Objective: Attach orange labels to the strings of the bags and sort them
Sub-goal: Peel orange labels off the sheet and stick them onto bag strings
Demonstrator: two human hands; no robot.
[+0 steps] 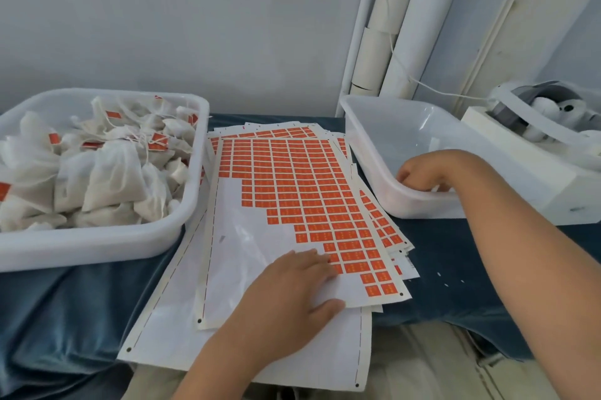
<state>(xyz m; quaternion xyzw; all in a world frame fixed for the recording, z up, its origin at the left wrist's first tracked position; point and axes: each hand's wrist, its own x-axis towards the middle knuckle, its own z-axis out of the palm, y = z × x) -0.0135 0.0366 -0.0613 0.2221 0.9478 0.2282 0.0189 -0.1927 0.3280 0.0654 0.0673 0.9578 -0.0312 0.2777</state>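
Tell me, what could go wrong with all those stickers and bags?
The loose label sheets overhang the near edge of the table; if the left hand lifts, they might slide off. The bags are heaped in the left tub with tangled strings, so pulling one could drag out others.

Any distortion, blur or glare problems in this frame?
Head view: wide-angle bend curves the wall pipes; light is even and soft, with a faint shadow under the left hand; mild sheen on the bare backing of the label sheet; print on the orange labels is too soft to read; the right hand in the clear tub looks slightly smeared.
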